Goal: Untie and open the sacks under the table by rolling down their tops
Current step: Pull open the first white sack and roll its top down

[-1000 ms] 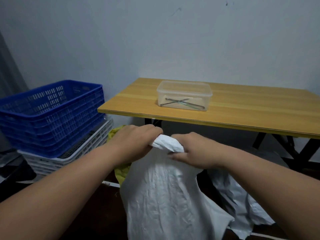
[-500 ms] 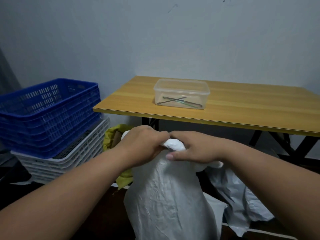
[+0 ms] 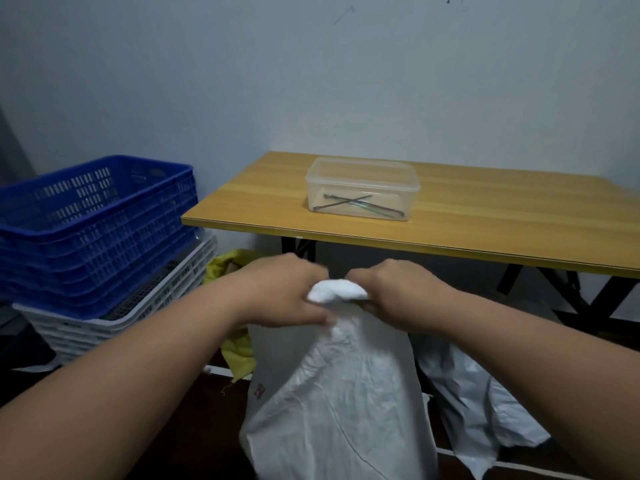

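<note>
White sack (image 3: 341, 403) upright on floor in front of wooden table (image 3: 485, 223), its bunched top between both hands; left hand (image 3: 284, 294) and right hand (image 3: 398, 292) each curl fingers round the twisted neck, knuckles up. Second white sack (image 3: 481, 403) slumped just right of it, yellow sack (image 3: 235, 344) behind left, beside stacked blue crate (image 3: 93, 230); clear tub (image 3: 362, 188) on tabletop

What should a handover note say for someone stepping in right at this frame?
Left hand and right hand both grip the bunched top of the white sack, which stands in front of the wooden table.
Done: nothing visibly opened; the top is gathered shut.
Left: free the top and roll it down. A second white sack lies to the right and a yellow sack to the left.
</note>
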